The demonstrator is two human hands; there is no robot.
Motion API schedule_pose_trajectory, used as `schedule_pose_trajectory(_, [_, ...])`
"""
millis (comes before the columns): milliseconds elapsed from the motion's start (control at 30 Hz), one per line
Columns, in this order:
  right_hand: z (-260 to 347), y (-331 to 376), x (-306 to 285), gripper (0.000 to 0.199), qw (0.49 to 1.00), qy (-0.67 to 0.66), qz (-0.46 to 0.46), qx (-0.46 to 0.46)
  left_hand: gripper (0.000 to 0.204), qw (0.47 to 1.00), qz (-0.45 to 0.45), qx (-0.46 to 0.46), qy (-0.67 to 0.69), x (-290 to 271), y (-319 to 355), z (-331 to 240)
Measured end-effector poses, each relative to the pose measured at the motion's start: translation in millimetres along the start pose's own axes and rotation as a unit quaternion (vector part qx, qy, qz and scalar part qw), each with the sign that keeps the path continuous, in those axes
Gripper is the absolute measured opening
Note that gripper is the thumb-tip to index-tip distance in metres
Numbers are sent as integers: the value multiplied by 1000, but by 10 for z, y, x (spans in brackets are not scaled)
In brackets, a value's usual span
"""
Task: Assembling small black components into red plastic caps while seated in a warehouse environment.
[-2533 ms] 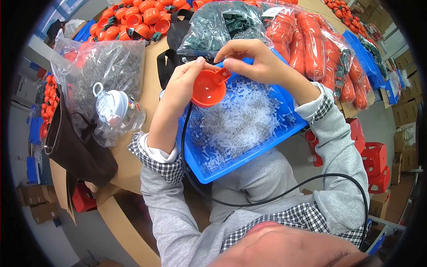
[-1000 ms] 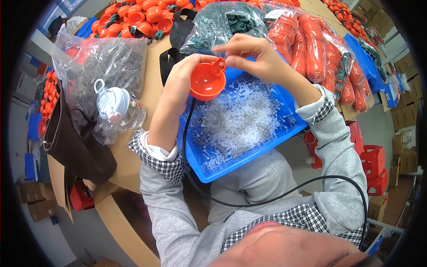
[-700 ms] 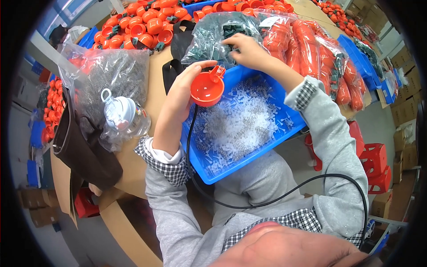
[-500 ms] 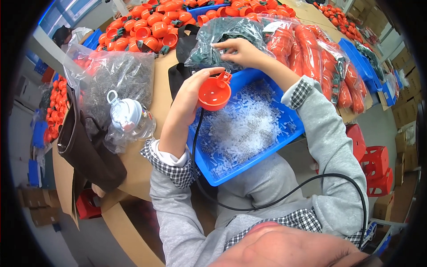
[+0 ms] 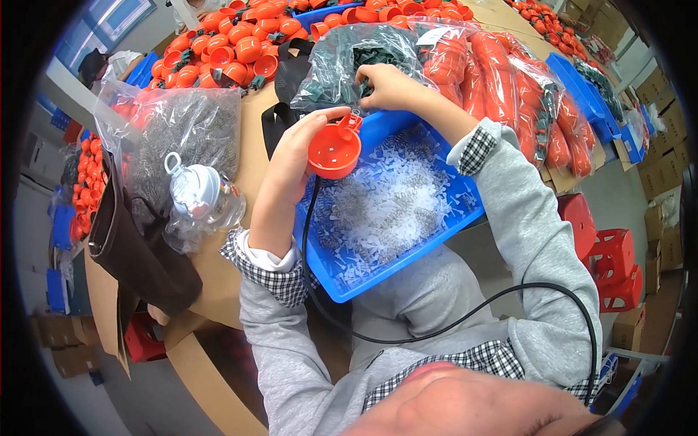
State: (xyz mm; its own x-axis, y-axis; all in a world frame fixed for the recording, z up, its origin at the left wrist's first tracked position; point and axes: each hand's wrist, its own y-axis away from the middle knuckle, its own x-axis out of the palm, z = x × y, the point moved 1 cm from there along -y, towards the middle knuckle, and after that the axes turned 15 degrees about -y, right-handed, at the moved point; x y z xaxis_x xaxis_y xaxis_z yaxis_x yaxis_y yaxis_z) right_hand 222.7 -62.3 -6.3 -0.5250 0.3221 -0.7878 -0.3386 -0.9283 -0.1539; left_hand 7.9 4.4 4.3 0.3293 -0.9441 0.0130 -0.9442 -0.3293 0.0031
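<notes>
My left hand [image 5: 292,149] is closed round an orange-red plastic cup [image 5: 331,158], its hollow side turned up. A small hinged lug with a clear tip stands on the cup's far rim, and a few pale specks show inside. My right hand [image 5: 398,89] is at the mouth of a clear bag [image 5: 331,64] of dark green plastic parts. Its finger and thumb are curled round a dark green piece [image 5: 365,89], partly hidden. Below both hands lies a blue tray [image 5: 342,293] holding many small white plastic pins and metal springs [image 5: 392,196].
A bag of springs [image 5: 193,131], a lidded drink bottle [image 5: 195,190] and a brown tote bag [image 5: 142,251] stand left. Orange cups [image 5: 240,43] are heaped at the back. Bagged orange cups [image 5: 502,87] lie right. A black cable [image 5: 436,338] crosses my lap.
My right hand's fingers have curled in at the green parts bag, round a dark green piece. The cup stays in my left hand. The whole view has shifted slightly.
</notes>
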Motion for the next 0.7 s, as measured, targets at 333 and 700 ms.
schedule_pose_trajectory(333, [-164,-26,-73,34,993,-29,94,-63,39,1000,-1,9,-12,19,-3,1])
schedule_pose_trajectory(700, [-239,-35,-92,23,996,77,-38,-16,39,1000,8,15,-23,-10,-18,22])
